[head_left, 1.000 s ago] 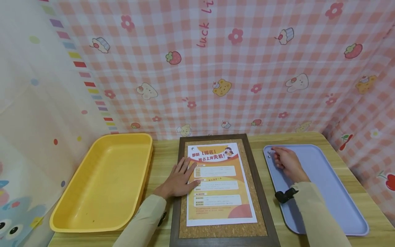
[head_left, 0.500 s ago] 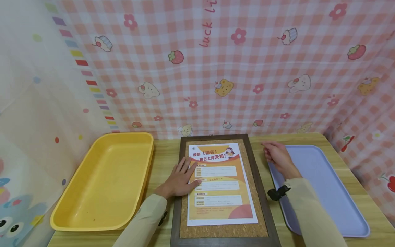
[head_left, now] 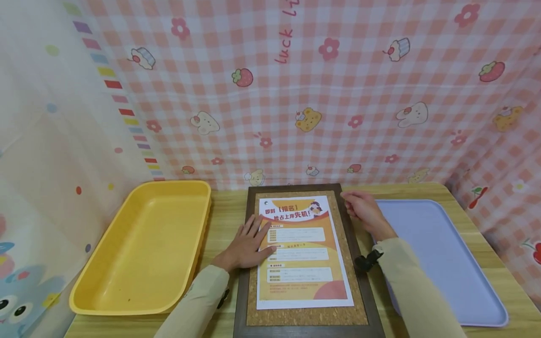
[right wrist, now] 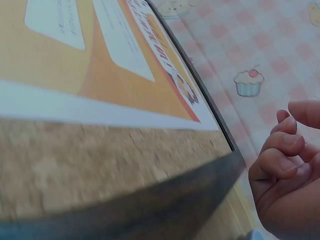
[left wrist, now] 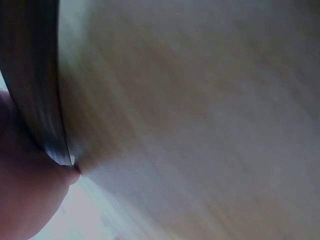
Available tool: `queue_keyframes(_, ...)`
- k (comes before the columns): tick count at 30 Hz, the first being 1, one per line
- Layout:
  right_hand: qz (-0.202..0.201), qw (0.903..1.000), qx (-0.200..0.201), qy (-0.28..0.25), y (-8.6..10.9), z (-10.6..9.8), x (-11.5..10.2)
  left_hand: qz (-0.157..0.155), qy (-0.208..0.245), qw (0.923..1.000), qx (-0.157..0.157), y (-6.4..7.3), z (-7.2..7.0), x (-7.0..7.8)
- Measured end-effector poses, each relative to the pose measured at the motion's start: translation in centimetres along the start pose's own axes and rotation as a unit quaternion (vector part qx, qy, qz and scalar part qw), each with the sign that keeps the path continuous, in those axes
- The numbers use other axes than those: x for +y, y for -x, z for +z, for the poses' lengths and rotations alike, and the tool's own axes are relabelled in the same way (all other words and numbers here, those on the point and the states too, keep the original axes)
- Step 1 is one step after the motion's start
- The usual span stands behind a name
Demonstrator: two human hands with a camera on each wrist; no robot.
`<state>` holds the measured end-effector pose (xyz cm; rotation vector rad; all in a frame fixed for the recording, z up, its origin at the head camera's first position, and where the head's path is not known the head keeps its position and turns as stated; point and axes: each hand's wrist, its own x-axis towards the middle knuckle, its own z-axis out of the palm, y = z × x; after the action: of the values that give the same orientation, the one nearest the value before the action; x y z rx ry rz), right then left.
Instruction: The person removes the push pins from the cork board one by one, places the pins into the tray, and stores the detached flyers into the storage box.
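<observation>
In the head view, a printed orange-and-white sheet (head_left: 297, 263) lies on a cork board (head_left: 313, 318) with a dark wooden frame (head_left: 354, 263). One silver thumbtack (head_left: 266, 203) shows at the sheet's upper left corner. My left hand (head_left: 245, 249) rests flat across the frame's left side and the sheet's edge, fingers spread. Beyond the frame's upper right side, my right hand (head_left: 365, 211) has curled fingers with tips pinched together, close over the frame. The small thumbtack in that pinch is hidden by the fingertips. The right wrist view shows the sheet's upper right corner (right wrist: 200, 122) without a tack.
A yellow tray (head_left: 143, 249) stands left of the board. To its right lies a shallow lilac tray (head_left: 444, 263), its upper left corner behind my right hand. Both sit on a wood-grain table (head_left: 220, 220), with a pink checked curtain (head_left: 296, 84) close behind.
My right hand has lifted away from the silver tacks at the lilac tray's left corner and moved left to the board's upper right frame. The left hand stays put.
</observation>
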<state>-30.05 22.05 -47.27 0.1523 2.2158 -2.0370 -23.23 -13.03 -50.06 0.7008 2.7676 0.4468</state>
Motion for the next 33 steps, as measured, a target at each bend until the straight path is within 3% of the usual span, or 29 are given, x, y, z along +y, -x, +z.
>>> queue_keyframes(8,0.012,0.9994,-0.03,0.009,-0.8,3.1,-0.2,0.015,0.019,0.9997,0.007,0.1,0.0,-0.2)
queue_keyframes(13,0.034,0.9968,-0.029,0.065,-1.2,4.8,-0.2,0.017,0.026,0.9995,0.009,0.1,0.1,-0.3)
queue_keyframes(19,0.019,0.9932,-0.047,0.105,-1.3,6.3,-0.3,0.011,0.019,0.9997,0.005,-0.1,0.3,-0.4)
queue_keyframes(24,0.003,0.9914,-0.049,0.122,-1.3,7.3,-0.5,-0.001,0.008,1.0,-0.001,-0.2,0.5,-0.5)
queue_keyframes(33,0.014,0.9894,-0.031,0.141,-1.7,9.3,-0.8,0.006,0.02,0.9998,0.001,-0.1,0.4,-0.6)
